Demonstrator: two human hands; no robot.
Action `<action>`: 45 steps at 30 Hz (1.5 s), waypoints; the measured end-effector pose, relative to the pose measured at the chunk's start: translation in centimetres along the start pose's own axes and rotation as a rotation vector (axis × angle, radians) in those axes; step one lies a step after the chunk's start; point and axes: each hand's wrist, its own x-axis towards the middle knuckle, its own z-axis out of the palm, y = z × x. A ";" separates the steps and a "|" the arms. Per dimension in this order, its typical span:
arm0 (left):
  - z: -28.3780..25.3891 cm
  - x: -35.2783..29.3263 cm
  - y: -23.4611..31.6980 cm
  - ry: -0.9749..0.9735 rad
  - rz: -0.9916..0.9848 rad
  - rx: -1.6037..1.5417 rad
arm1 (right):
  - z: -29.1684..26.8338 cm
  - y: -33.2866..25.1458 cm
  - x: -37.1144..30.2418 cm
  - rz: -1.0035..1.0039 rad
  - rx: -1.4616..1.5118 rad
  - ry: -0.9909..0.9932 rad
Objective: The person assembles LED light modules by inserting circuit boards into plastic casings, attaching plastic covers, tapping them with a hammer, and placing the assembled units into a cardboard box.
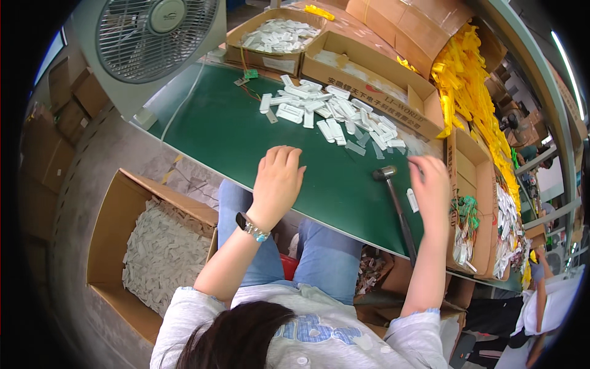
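My left hand (279, 184) hovers over the near edge of the green table, back upward, fingers loosely bent with the thumb a little apart; nothing shows in it. On the right, the fingers of my right hand (432, 184) curl in toward the thumb; whatever they hold, if anything, is hidden. A single white plastic piece (412, 200) lies beside that hand. Left of it rests a hammer (398, 212) with a dark handle, its head pointing away from me. Farther back spreads a loose pile of white plastic pieces (335, 111), with several clear strips (355, 147) at its near side.
A box fan (160, 43) stands at the left. Behind the pile are a carton of white parts (301, 61) and a long open carton (375, 92). Wired parts (465, 212) fill cartons at right, near yellow pieces (461, 67). A floor carton (107, 246) holds pale pieces.
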 end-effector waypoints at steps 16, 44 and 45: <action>-1.2 3.9 -4.8 -0.012 -0.011 -0.368 | 5.6 -5.5 1.3 -0.182 0.080 -0.241; -5.4 13.6 -14.7 -0.243 -0.293 -0.776 | 6.6 -9.5 -9.3 0.018 0.500 -0.057; -5.5 13.1 -13.9 -0.238 -0.352 -0.820 | 6.4 -9.3 -9.3 0.035 0.510 -0.076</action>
